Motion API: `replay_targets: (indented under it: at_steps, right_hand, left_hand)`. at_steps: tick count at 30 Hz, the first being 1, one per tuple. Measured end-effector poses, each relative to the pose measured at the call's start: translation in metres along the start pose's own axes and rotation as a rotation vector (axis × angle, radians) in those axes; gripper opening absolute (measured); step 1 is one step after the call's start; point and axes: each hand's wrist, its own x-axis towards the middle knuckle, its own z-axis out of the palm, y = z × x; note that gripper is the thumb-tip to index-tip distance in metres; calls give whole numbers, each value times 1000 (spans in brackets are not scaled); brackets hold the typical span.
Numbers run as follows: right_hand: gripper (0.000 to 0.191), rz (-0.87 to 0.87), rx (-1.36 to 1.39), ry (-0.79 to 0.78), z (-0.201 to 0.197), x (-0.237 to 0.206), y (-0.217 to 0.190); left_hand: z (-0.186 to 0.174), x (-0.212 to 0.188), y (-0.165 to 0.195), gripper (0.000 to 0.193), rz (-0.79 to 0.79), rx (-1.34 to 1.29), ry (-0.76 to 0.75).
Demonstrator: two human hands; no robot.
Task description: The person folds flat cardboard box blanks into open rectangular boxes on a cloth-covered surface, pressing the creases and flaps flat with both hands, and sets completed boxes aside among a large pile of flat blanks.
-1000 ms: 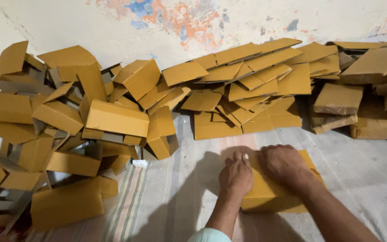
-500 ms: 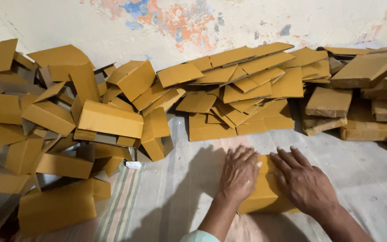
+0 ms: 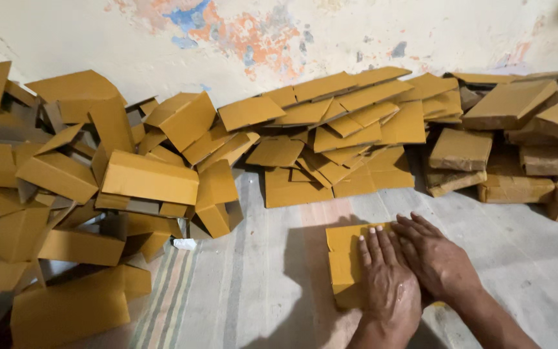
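A flat yellow-brown cardboard piece (image 3: 343,262) lies on the striped mat (image 3: 240,297) in front of me. My left hand (image 3: 389,284) rests palm down on it, fingers together and pointing away. My right hand (image 3: 437,258) lies flat beside it, covering the piece's right part. Both hands press on the cardboard; neither grips it.
A heap of folded cardboard boxes (image 3: 98,187) fills the left. Flat cardboard blanks (image 3: 337,129) lie fanned against the peeling wall (image 3: 247,39). Tied bundles of blanks (image 3: 518,155) are stacked at the right. A small white scrap (image 3: 185,243) lies on the mat.
Both hands have spread flat over the cardboard piece, where a second ago the fingers were curled at its far edge. The view has shifted slightly.
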Motion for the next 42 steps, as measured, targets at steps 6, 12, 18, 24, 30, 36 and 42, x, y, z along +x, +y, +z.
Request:
replay_targets:
  at_steps: [6, 12, 18, 24, 30, 36, 42]
  right_hand:
    - [51, 280, 34, -122, 1, -4, -7]
    - [59, 281, 10, -156, -5, -2, -13]
    - [59, 333, 26, -208, -8, -1, -17]
    - [55, 326, 18, -210, -9, -1, -16]
    - [57, 317, 49, -153, -17, -1, -22]
    - [61, 303, 71, -139, -20, -3, -25]
    - [60, 257, 124, -22, -18, -9, -22]
  left_hand:
    - [5, -18, -43, 107, 45, 1, -19]
    - [-5, -50, -103, 127, 82, -86, 78]
    - [-8, -44, -101, 113, -155, -513, 41]
    - [1, -19, -95, 71, -481, -970, 105]
    - [-41, 18, -101, 53, -524, -614, -211]
    - [-50, 48, -36, 43, -270, -15, -299]
    - [-47, 43, -32, 49, -212, -91, -177]
